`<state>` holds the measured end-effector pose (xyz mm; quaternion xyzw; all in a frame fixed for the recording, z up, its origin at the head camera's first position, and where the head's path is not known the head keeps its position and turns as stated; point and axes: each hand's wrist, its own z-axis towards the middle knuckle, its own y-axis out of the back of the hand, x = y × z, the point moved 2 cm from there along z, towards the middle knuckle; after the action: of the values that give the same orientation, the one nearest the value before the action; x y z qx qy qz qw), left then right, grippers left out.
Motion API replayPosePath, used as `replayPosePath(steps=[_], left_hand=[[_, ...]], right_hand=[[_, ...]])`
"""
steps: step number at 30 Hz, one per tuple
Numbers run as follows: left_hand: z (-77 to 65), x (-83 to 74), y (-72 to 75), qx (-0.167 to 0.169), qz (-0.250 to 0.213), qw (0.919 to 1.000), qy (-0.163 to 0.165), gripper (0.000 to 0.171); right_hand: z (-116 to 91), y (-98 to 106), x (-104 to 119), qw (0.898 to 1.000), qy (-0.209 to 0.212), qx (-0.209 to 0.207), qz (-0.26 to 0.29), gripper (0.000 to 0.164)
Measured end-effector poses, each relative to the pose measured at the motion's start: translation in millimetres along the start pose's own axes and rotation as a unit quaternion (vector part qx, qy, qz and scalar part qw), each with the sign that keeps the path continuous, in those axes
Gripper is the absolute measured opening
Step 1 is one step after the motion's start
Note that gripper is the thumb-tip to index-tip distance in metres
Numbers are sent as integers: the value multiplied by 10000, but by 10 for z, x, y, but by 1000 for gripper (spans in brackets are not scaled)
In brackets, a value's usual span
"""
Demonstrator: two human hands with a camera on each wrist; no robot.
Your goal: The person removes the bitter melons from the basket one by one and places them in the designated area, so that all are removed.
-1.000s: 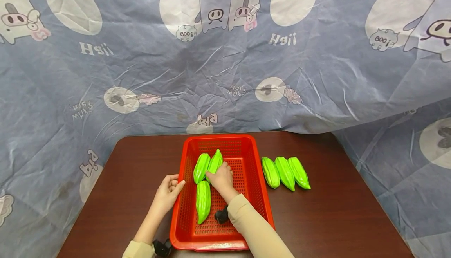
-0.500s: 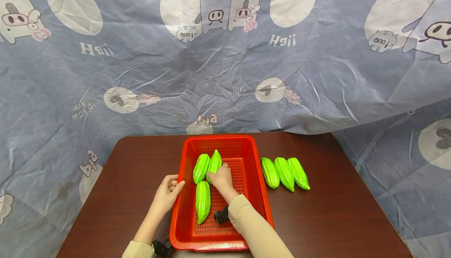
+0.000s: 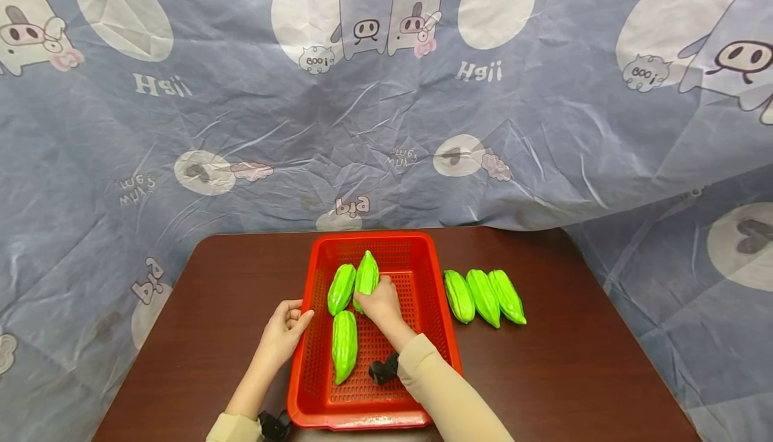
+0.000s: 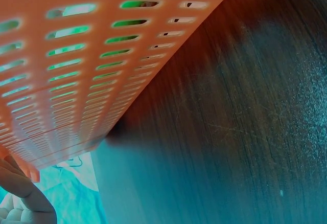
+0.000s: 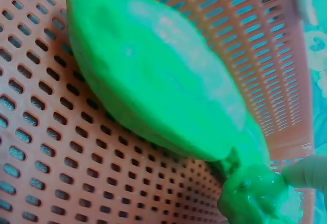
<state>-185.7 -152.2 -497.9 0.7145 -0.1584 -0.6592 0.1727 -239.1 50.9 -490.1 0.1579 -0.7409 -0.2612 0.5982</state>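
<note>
A red perforated plastic basket (image 3: 362, 422) sits on the table with three bright green bitter melons inside. My left hand (image 3: 282, 331) grips its left rim, thumb on top; the left wrist view shows the slotted outer wall (image 4: 76, 81). Inside the basket, my right hand (image 3: 380, 302) pinches the upper right bitter melon (image 3: 367, 267), covering its near end. Left of that lies a second bitter melon (image 3: 342, 289), and a third bitter melon (image 3: 345, 348) lies nearer me. In the right wrist view, a fingertip (image 5: 306, 175) touches the held melon's bumpy end (image 5: 255, 198).
Three more bitter melons (image 3: 483, 298) lie side by side on the dark brown table (image 3: 574, 361), just right of the basket. A blue-grey printed cloth (image 3: 386, 113) hangs behind the table. Small black wrist cameras (image 3: 383, 368) are worn on both wrists.
The held bitter melon has turned slightly more upright and shifted a little away from me, with my right hand still on it. My left hand stays on the basket rim.
</note>
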Motion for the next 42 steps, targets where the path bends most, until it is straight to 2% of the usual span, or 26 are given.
replayPosePath(steps=[11,20,32,42], left_hand=[[1,-1,-5,4,40,10000,-12,42],[0,-18,-4,-12,46,9999,-88,44],[16,7,-7,51,10,10000,-41,42],[4,-9,8,23,41,10000,-78,42]], right_hand=[[-75,245,207,9995,281,108,49,72],[-93,470,233,9991,356,158,168,76],[-97,972,222,9991,300,114,287,77],[-113,1378,118,9987,202,131,458,74]])
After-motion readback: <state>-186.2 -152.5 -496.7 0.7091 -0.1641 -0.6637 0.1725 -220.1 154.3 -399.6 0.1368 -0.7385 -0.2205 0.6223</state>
